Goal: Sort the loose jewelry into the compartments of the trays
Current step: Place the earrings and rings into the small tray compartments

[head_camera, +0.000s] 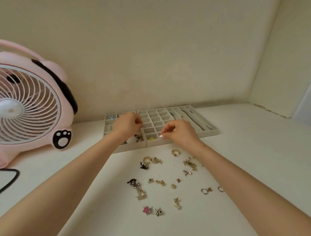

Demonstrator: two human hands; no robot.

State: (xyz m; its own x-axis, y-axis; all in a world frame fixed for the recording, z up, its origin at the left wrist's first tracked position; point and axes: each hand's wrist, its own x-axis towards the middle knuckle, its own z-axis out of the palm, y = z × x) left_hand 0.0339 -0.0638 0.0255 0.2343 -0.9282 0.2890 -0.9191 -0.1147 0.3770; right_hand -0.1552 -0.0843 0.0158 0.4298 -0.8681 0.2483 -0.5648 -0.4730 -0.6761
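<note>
A white table [249,158] runs to a cream wall, with the trays [211,132] set against it. Few compartments are filled: chains at the trays' right end, odd pieces at their left and front. Most loose jewelry [161,182] lies scattered before the trays, so sorting looks barely begun. Over the trays, the right hand [180,132] has its grip pinched on a small piece [161,135]. The left hand [127,123] is curled, its grip unclear. A pink fan [25,104] stands left of the trays, out of the way.

Trays [211,131] at the back of the surface [258,149]; loose jewelry [171,181] before them; fan [25,104] to the left.
</note>
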